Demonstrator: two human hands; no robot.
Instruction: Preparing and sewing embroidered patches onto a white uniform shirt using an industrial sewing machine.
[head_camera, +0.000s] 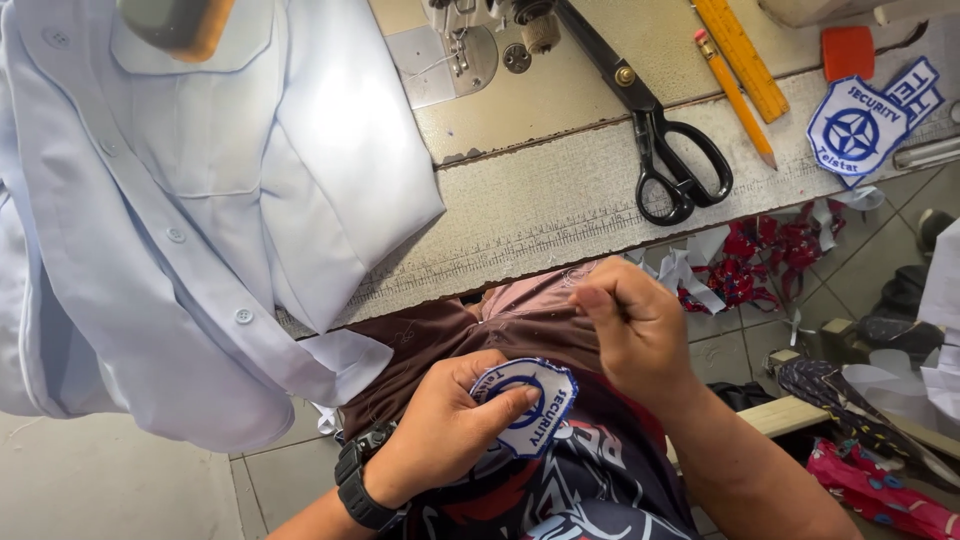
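My left hand (440, 430) holds a round blue-and-white embroidered patch (528, 405) over my lap, thumb pressed on its face. My right hand (632, 325) hovers just above and to the right of the patch with its fingers pinched together; whether it holds a thread or something small I cannot tell. A black watch sits on my left wrist.
A light blue shirt (190, 200) drapes over the sewing table's (540, 205) left side. On the table lie black scissors (660, 135), a pencil (735, 95), a yellow ruler (742, 55), a red block (848, 52) and another badge patch (858, 130). Fabric scraps (760, 255) lie on the floor at right.
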